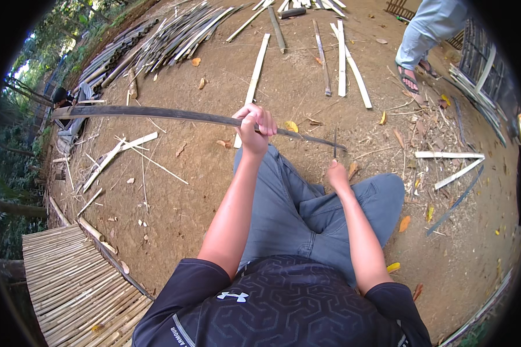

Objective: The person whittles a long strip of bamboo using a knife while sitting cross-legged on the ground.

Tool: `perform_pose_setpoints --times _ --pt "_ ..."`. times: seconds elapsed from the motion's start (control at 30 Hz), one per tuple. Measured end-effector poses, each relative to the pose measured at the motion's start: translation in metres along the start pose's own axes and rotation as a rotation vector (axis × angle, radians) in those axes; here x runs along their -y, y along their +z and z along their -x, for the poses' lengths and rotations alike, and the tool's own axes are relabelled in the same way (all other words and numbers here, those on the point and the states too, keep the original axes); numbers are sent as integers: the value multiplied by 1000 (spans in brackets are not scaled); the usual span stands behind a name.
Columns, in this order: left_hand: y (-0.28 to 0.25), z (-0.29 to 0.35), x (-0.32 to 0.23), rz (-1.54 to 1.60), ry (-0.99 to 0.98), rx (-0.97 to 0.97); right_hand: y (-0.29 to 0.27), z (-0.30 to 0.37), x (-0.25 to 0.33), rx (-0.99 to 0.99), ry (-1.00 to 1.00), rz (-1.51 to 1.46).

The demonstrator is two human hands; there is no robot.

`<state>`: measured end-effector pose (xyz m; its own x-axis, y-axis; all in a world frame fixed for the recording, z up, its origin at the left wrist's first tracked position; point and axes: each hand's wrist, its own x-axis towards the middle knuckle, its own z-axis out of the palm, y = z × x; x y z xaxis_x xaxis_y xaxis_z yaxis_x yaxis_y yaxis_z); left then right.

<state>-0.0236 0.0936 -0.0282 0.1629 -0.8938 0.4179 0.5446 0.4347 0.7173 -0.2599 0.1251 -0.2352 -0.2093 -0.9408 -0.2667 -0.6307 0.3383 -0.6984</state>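
My left hand (pixel 256 128) is closed round a long, dark bamboo strip (pixel 168 113) in front of my knees. The strip runs from the far left across to the right, bending down toward its thin right end. In my right hand (pixel 337 175), over my right knee, is a knife (pixel 335 139) with a narrow dark blade pointing away from me. Its blade crosses the strip near that right end; whether the edge touches it I cannot tell. The fingers cover the knife's handle.
Split bamboo strips (pixel 185 34) lie piled at the far left. Pale slats (pixel 257 66) are scattered ahead, with two more (pixel 448 155) at right. A bamboo slat platform (pixel 81 280) stands near left. One person (pixel 78 113) sits far left; another person's legs (pixel 431 34) stand far right.
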Motion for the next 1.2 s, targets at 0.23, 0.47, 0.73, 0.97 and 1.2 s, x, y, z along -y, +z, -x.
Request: perform_pose_setpoints --times 0.23,0.47,0.73,0.97,1.2 --pt "-2 9 -4 -44 10 -47 -16 45 58 122 -64 -138" --pt "-10 2 -3 4 27 -50 10 17 9 25 -32 -112" --pt "-25 9 -6 -13 20 -84 1 41 49 70 -131 -69" --pt "-8 6 -3 21 23 -39 14 -19 -25 18 -1 -18" --pt "-18 9 -3 -9 57 -52 2 27 38 54 -110 -141"
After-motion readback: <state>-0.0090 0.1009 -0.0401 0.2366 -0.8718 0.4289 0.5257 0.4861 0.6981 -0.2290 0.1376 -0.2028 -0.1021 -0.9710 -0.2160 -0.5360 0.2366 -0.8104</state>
